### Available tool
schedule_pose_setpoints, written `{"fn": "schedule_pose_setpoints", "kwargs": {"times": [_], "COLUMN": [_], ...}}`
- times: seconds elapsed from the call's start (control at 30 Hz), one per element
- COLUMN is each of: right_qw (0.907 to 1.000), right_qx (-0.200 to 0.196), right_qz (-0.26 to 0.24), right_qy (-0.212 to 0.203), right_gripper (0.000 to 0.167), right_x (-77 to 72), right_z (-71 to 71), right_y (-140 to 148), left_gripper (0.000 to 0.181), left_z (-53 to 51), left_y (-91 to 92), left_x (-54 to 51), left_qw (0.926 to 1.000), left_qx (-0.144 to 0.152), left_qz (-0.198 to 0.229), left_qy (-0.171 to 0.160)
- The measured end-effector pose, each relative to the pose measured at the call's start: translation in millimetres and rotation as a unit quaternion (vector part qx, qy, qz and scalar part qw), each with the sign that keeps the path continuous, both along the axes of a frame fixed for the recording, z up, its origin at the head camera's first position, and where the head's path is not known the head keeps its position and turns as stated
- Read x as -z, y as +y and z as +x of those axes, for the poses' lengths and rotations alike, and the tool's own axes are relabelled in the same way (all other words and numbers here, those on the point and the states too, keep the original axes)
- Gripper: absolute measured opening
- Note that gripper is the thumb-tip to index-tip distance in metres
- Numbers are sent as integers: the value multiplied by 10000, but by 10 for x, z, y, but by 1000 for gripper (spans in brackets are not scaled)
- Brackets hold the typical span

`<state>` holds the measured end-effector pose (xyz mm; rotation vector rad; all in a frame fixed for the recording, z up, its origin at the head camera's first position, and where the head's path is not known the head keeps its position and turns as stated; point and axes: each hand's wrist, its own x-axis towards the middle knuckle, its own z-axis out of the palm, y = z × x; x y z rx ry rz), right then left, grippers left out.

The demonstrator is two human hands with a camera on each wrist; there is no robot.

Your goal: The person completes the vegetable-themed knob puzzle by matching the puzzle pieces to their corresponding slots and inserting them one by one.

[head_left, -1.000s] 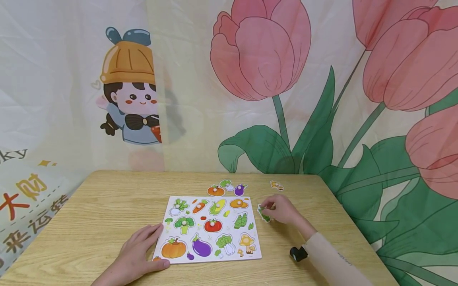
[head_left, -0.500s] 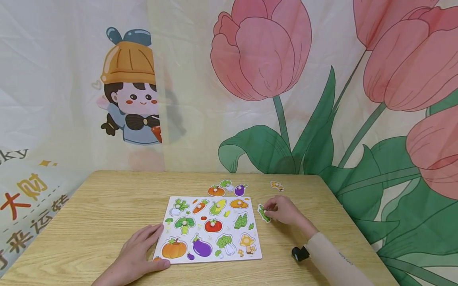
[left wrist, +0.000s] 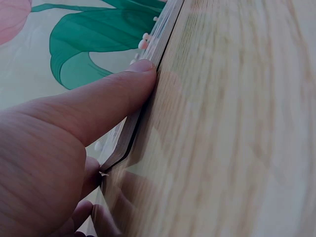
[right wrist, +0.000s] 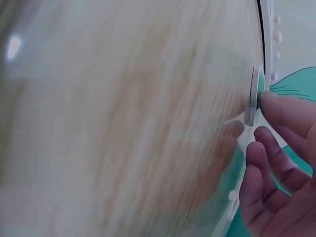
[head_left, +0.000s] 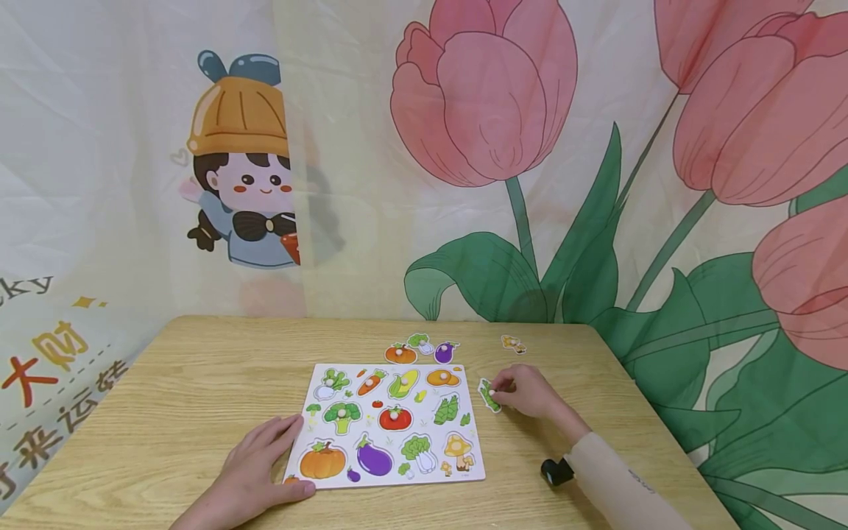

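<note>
Beside the right edge of the puzzle board (head_left: 424, 425), just apart from it above the desk (head_left: 165, 412), we have the green pea-pod piece (head_left: 486, 396); whether it touches the wood or is slightly raised, we cannot tell. Thumb and forefinger of our right hand (head_left: 530, 390) pinch it near its knob, while the other fingers of that hand bend loosely and grip nothing. Our left hand (head_left: 255, 464) rests at the board's near left corner, fingers stretched along the left edge, thumb laid against the near edge. To do this step well, we should probably grip by the knob rather than the thin rim, so the piece comes up level. On the board's right side, the pea-pod picture (head_left: 447, 410) has no knob on it and looks like the match. Its upper end leans right, whereas the piece leans left, so we judge that the wrist would need to turn before lowering. Light pressure from the left hand should stop the board sliding if an edge catches. Behind the board lie the pumpkin piece (head_left: 400, 354), Chinese cabbage piece (head_left: 419, 343) and eggplant piece (head_left: 444, 352), with the mushroom piece (head_left: 513, 344) farther right; a low, short path would avoid them all.
</note>
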<state>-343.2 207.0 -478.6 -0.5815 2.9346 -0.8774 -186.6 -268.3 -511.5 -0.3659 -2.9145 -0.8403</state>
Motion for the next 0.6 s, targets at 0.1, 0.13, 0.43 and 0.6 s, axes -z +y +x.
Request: {"fn": "schedule_pose_setpoints", "kwargs": {"times": [0.1, 0.13, 0.43, 0.6], "right_qw": [9999, 9999, 9990, 9987], "right_qx": [130, 162, 373, 346], "right_qz": [-7, -17, -240, -378], "right_qy": [35, 49, -24, -8], "right_gripper": [8, 8, 7, 6], "right_x": [3, -1, -101, -119], "right_z": [18, 27, 145, 224], "right_y": [-10, -17, -144, -227], "left_gripper": [110, 110, 110, 108], "left_z": [-3, -6, 8, 9], "left_y": [0, 1, 11, 8], "left_x": [-1, 1, -16, 4], "left_qw": [10000, 10000, 10000, 9998], "left_qx": [-5, 11, -5, 4], "left_qz": [10, -28, -33, -44], "left_qy": [-45, -12, 6, 169]}}
